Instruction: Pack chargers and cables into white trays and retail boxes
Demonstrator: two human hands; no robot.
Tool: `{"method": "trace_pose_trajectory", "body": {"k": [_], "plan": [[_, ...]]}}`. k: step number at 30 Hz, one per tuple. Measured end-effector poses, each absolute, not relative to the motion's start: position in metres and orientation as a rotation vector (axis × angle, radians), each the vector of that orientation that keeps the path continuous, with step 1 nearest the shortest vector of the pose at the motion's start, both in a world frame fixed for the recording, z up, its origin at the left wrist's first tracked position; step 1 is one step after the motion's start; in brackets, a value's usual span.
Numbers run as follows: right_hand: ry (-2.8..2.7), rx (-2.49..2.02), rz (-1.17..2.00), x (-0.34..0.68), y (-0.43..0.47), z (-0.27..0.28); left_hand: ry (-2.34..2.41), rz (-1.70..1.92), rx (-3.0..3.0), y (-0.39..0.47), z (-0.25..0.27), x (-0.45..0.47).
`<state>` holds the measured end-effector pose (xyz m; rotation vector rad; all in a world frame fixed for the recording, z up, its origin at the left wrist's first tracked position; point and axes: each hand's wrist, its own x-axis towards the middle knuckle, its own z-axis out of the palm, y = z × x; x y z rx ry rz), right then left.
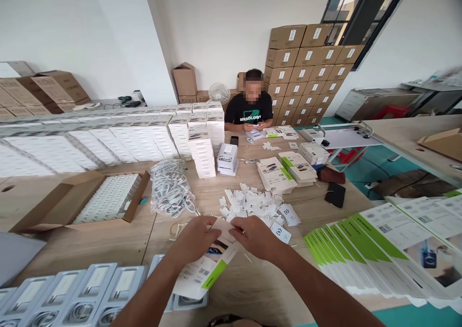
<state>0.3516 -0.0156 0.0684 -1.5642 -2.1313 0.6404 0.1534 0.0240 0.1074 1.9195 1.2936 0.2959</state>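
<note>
Between my two hands is a white and green printed carton [197,276], tilted, its lower end hanging over a pale tray. My left hand [200,238] pinches the carton's upper left edge between thumb and fingers. At the upper right edge, my right hand [249,233] grips the same carton with bent fingers. Just beyond my hands lies a pile of small white paper pieces [249,202]. Pale blue trays [61,288] holding coiled white cables stand in a row at the lower left.
Flat green-striped cartons [353,235] fan out on the right. A bag of white cables [171,187] and an open cardboard box [83,202] lie at left. White boxes [137,139] line the table behind. Another person [250,106] sits opposite, beside stacked brown cartons [306,72].
</note>
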Motion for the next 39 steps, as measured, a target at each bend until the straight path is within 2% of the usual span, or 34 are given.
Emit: {"method": "trace_pose_trajectory", "body": {"k": [5,13,21,23,27,30,34,39], "plan": [[-2.219,-1.701,0.296,0.339,-0.016,0.055,1.191,0.152,1.975,0.028,0.108,0.150],[-2.158,-1.554,0.568,0.345,-0.019,0.061,1.387,0.152,2.269,0.027,0.101,0.155],[-2.201,-1.712,0.318,0.335,-0.017,0.052,1.376,0.193,2.436,0.021,0.094,0.160],[-2.131,-1.650,0.518,0.337,-0.018,0.054,1.325,0.166,2.473,0.021,0.095,0.157],[-1.801,-1.283,1.425,0.355,-0.018,0.060,1.130,0.074,2.594,0.020,0.099,0.148],[-1.538,-1.096,1.835,0.367,-0.016,0.060,1.028,0.045,2.637,0.017,0.102,0.143],[-1.459,-1.040,1.949,0.367,-0.018,0.050,0.968,0.018,2.619,0.014,0.100,0.142],[-1.620,-1.148,1.792,0.352,-0.022,0.021,0.978,-0.072,2.580,0.010,0.086,0.138]]}}
